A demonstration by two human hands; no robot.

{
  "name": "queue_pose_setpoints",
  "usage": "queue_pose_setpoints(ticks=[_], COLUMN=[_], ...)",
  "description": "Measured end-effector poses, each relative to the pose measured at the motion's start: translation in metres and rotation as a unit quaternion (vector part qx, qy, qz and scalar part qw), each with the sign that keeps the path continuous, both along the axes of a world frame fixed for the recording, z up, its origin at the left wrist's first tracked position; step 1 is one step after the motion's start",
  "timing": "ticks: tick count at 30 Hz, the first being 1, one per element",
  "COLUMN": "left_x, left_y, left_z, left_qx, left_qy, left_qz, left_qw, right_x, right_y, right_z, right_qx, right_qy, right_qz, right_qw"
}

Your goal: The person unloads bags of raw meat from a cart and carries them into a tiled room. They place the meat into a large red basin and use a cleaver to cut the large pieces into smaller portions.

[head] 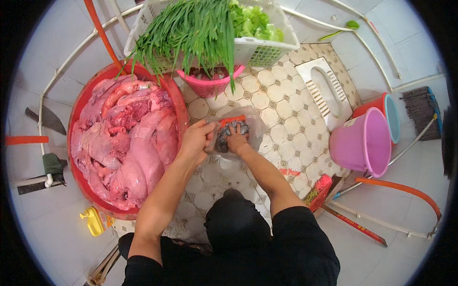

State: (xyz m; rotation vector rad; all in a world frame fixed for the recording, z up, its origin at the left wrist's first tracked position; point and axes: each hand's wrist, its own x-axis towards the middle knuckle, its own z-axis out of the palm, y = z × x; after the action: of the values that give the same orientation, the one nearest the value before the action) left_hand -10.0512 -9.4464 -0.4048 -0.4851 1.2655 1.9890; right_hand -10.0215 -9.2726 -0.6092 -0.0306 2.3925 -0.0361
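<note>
Before me, a clear plastic bag [258, 123] hangs above the tiled floor, with dark items and something orange-red inside. My left hand [198, 139] is closed on the bag's gathered left edge. My right hand [237, 138] reaches into the bag's mouth, its fingers spread over the dark contents; whether it grips them I cannot tell. To the left, close to my left forearm, a large red tub [183, 116] holds raw pink animal lungs [143, 153].
Beyond my hands, a white plastic crate [245, 46] with green chives [193, 32] and lettuce [256, 23] stands over a pink basket [205, 85]. A squat toilet [325, 93], purple bucket [352, 143] and dustpan [320, 198] are right. A knife [50, 121] is on the left wall.
</note>
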Motion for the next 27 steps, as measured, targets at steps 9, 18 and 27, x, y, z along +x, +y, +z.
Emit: queue_pose_setpoints(ticks=[9, 18, 27], left_x=[0.011, 0.062, 0.021], left_y=[0.028, 0.146, -0.024], left_z=[0.026, -0.012, -0.078], left_qx=[-0.024, 0.059, -0.223], left_qy=[0.088, 0.052, 0.367], left_qz=[-0.120, -0.402, -0.193], left_qw=[0.989, 0.912, 0.882], right_x=[0.084, 0.283, 0.264], right_y=[0.107, 0.225, 0.132], right_z=[0.077, 0.198, 0.213], right_qx=[-0.267, -0.178, 0.010], right_qy=[0.150, 0.115, 0.157], right_qz=[-0.215, -0.454, -0.224], right_qw=[0.927, 0.865, 0.962])
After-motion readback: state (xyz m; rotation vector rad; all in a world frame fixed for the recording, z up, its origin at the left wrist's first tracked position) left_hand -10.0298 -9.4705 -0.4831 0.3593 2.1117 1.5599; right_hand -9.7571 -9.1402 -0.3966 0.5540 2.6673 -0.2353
